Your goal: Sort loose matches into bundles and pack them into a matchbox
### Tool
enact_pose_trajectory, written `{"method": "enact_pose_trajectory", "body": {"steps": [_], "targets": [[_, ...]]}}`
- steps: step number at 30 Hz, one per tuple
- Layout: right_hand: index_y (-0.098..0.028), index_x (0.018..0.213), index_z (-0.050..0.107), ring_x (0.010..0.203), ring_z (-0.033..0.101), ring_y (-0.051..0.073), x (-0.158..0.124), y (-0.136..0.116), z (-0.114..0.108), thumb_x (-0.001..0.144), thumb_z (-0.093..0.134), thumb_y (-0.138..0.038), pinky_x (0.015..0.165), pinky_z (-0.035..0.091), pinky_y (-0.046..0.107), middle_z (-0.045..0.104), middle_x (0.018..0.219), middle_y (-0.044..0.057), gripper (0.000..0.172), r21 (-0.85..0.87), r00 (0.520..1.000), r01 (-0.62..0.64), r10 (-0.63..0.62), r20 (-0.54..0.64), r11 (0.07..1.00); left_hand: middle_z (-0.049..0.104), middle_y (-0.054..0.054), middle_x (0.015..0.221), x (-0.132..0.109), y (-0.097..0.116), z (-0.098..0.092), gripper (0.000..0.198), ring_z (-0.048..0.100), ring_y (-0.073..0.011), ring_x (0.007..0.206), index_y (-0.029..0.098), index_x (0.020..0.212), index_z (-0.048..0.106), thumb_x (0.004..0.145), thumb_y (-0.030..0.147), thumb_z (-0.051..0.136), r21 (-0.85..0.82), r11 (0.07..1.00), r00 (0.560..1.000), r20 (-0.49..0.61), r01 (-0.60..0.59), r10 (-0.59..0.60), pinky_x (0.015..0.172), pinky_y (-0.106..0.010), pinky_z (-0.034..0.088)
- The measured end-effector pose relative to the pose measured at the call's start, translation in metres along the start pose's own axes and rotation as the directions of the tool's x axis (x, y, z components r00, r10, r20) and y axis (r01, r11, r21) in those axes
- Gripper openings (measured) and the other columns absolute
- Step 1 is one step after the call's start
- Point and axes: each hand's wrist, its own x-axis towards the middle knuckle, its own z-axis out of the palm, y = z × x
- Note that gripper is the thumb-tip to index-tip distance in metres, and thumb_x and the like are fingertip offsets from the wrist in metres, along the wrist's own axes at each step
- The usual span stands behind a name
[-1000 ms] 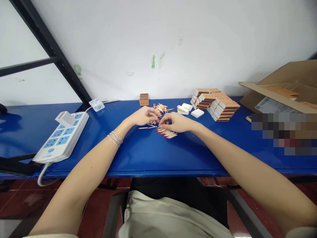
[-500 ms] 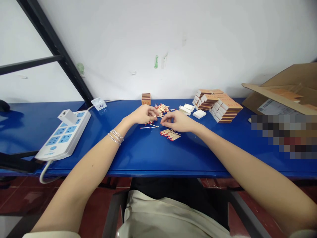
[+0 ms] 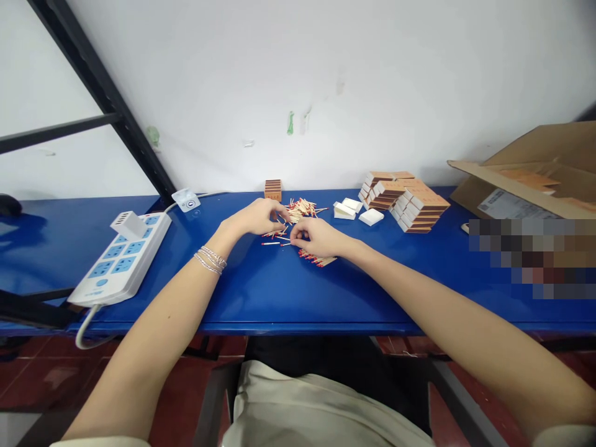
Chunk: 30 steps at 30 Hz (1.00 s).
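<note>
Left hand [image 3: 261,216] curls at loose matches [image 3: 303,210], grip we cannot tell | right hand [image 3: 320,236] bends its fingertips to a single match [image 3: 285,244], hold unclear | aligned matches [image 3: 321,261] lie under it on our tabletop [image 3: 298,298], heads leftward, seemingly for order

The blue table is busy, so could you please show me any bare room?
Bare: between the front edge and the nearer matches; between power strip and left forearm; between right forearm and matchbox stack. Crowded: around left hand and right hand, by the match pile and white trays.
</note>
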Motion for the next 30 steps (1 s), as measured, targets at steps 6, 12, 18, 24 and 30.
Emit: {"method": "enact_pose_trajectory", "body": {"steps": [6,12,18,24,30], "targets": [[-0.014,0.077,0.071,0.062,0.055,0.012,-0.012,0.003,-0.023,0.071,0.059,-0.013,0.058,0.04,0.022,0.069,0.073,0.003,0.014,0.004,0.984,-0.065,0.064,0.165,0.998,0.072,-0.005,0.08,-0.015,0.02,-0.023,0.023,0.061,-0.0156,0.066,0.018,0.081,0.073,0.066,0.034,0.072,0.21,0.941,0.922,0.23,0.267,-0.313,0.062,-0.025,0.042],[-0.014,0.079,0.07,0.06,0.055,0.011,-0.012,0.012,-0.026,0.074,0.06,-0.02,0.058,0.041,0.022,0.068,0.072,0.003,0.013,0.11,0.993,-0.072,0.06,0.105,0.991,0.071,-0.005,0.069,-0.013,0.027,-0.009,0.007,0.061,-0.0166,0.061,0.019,0.069,0.072,0.064,0.021,0.068,0.237,0.931,0.89,0.303,0.277,-0.342,0.058,-0.025,0.04],[-0.015,0.079,0.07,0.061,0.054,0.011,-0.009,0.022,-0.031,0.076,0.062,-0.026,0.057,0.039,0.023,0.067,0.073,0.003,0.014,0.057,0.994,-0.102,0.105,-0.042,0.993,0.071,-0.005,0.071,-0.004,0.043,0.009,0.01,0.06,-0.0163,0.061,0.018,0.071,0.07,0.071,0.02,0.061,0.126,0.99,0.975,0.201,0.068,-0.092,0.06,-0.027,0.042],[-0.014,0.081,0.072,0.06,0.053,0.011,-0.007,0.027,-0.028,0.077,0.063,-0.028,0.057,0.038,0.023,0.067,0.071,0.003,0.018,0.068,0.988,-0.123,0.128,-0.081,0.99,0.072,-0.004,0.079,0.0,0.036,0.008,0.017,0.061,-0.015,0.067,0.017,0.081,0.071,0.074,0.02,0.055,0.031,0.999,0.99,0.138,-0.014,0.009,0.066,-0.026,0.044],[-0.014,0.08,0.073,0.063,0.055,0.011,0.007,0.009,-0.003,0.075,0.068,-0.028,0.06,0.039,0.022,0.068,0.071,0.003,0.016,0.089,0.995,-0.019,0.027,-0.096,0.996,0.072,-0.005,0.076,-0.003,0.01,-0.006,0.018,0.062,-0.0164,0.066,0.018,0.08,0.071,0.071,0.025,0.058,0.162,0.973,0.983,0.054,0.167,-0.177,0.063,-0.027,0.041]]}}
